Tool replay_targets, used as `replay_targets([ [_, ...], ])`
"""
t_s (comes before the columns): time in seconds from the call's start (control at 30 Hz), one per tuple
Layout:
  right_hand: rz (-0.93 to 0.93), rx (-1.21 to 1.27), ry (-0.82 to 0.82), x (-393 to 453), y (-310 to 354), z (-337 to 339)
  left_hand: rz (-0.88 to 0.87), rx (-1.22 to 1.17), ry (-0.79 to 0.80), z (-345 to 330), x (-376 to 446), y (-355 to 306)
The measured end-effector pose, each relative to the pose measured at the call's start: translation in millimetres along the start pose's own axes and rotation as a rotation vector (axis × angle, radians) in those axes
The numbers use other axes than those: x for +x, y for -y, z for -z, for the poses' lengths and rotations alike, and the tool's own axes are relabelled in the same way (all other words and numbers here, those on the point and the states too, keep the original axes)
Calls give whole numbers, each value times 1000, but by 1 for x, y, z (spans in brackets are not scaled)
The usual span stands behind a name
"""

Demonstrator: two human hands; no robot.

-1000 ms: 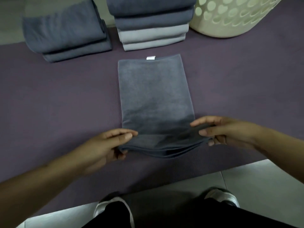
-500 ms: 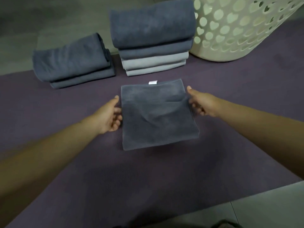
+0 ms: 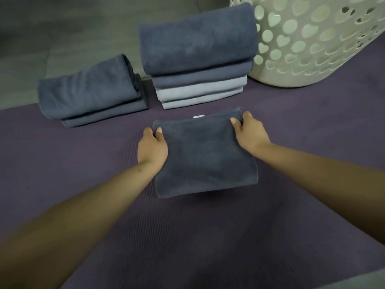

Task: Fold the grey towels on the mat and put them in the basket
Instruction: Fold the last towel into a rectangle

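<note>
A folded dark grey towel [image 3: 205, 157] lies in the middle of the purple mat [image 3: 291, 215], a small white label showing at its far edge. My left hand [image 3: 153, 148] grips its far left corner, thumb on top and fingers underneath. My right hand [image 3: 249, 132] grips the far right corner the same way. The towel's near edge looks slightly raised off the mat. A cream basket [image 3: 312, 42] with heart-shaped holes stands at the back right.
A stack of several folded grey towels [image 3: 198, 59], dark on top and lighter below, stands just behind the held towel. Two more folded dark towels [image 3: 89, 94] lie at the back left. Grey floor tiles [image 3: 62, 24] lie beyond the mat.
The long towel was folded in half away from me into a square. Both hands slid from its sides up to the far corners and now grip them. The view moved closer.
</note>
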State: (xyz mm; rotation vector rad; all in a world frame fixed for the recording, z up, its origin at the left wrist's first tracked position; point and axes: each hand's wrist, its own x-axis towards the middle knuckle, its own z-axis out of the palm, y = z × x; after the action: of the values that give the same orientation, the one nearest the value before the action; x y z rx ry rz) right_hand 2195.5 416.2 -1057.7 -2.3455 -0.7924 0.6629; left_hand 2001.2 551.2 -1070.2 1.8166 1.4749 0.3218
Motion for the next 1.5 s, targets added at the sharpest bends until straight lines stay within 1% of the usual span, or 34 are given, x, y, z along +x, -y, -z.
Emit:
replay_targets([
  [0.13,-21,-66,12,20,3,-7,-40,161,-73,-13,16,2],
  [0.23,-24,-120,-7,24,-1,-14,-46,258,-90,-18,20,1],
  [0.37,-22,-99,-43,23,-4,-17,-58,244,-75,-16,21,0],
  [0.43,-43,-57,-49,21,-3,-14,-33,184,-48,-11,15,0],
  [0.5,-83,-16,-35,15,-4,-10,36,91,8,-3,4,0],
  [0.6,-165,6,29,-1,-19,-3,169,11,152,11,-21,12],
  [0.7,-213,4,126,-15,-43,2,218,-7,306,21,-46,30],
  [0.73,-207,6,153,-20,-48,3,216,-20,320,21,-51,34],
  [0.8,-167,-3,178,-33,-53,2,190,-52,288,20,-56,36],
  [0.87,-105,-83,158,-48,-52,-2,133,-3,226,15,-57,35],
  [0.93,-57,-260,111,-60,-49,-7,18,142,170,11,-59,38],
  [1.0,-39,-449,53,-66,-48,-13,-94,286,146,8,-62,44],
  [1.1,-26,-621,-16,-70,-50,-20,-243,536,121,5,-65,50],
  [1.17,-41,-669,-20,-71,-50,-22,-272,625,113,3,-67,50],
  [1.2,-56,-678,-35,-70,-49,-22,-263,622,110,3,-67,51],
  [1.23,-40,-672,-90,-70,-49,-21,-234,568,96,4,-67,52],
  [1.27,29,-664,-179,-69,-52,-20,-202,483,62,7,-66,53],
  [1.3,130,-667,-254,-68,-54,-20,-233,422,2,10,-65,56],
  [1.33,247,-661,-321,-66,-55,-19,-340,432,-78,11,-61,57],
  [1.37,364,-632,-344,-64,-53,-20,-484,467,-155,10,-57,54],
  [1.4,470,-603,-311,-60,-48,-23,-613,501,-148,8,-52,48],
  [1.43,548,-584,-263,-56,-41,-28,-703,542,-57,3,-47,39],
  [1.5,603,-585,-125,-50,-25,-40,-789,652,151,-12,-44,22],
])
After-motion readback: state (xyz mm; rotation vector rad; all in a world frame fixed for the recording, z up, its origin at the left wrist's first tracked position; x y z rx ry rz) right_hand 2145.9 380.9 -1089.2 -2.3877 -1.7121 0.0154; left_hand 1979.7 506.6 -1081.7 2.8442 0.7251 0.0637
